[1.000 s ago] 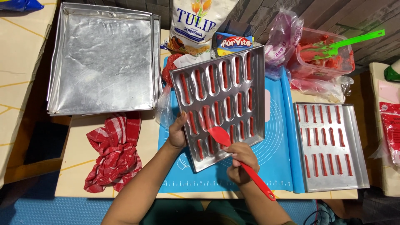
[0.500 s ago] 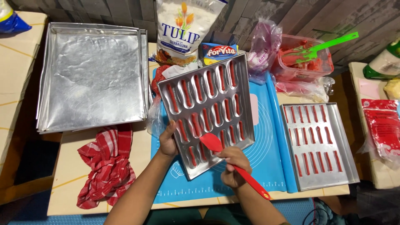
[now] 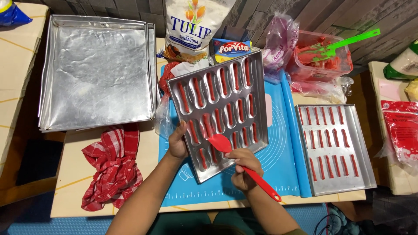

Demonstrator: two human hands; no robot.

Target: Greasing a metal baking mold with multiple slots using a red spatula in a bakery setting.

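Observation:
A metal mould tray (image 3: 261, 87) with rows of oval hollows, each holding a strip of red dough, lies tilted on a blue silicone mat (image 3: 278, 165). My left hand (image 3: 177, 142) grips the tray's near left edge. My right hand (image 3: 244, 169) holds a red spatula (image 3: 226, 146) by its handle, the blade resting on the tray's lower rows. A second metal tray (image 3: 365, 156) with red dough strips in rows sits to the right on the table.
A stack of large flat baking pans (image 3: 96, 65) lies at the left, a red checked cloth (image 3: 113, 165) below it. At the back stand a flour bag (image 3: 191, 26), a small blue box (image 3: 228, 45), plastic bags and a container of red dough (image 3: 320, 65) with a green spatula (image 3: 348, 41).
The view has shifted slightly. My right hand has moved the red spatula a little along the lower rows of the mould tray; my left hand keeps its grip on the tray's edge.

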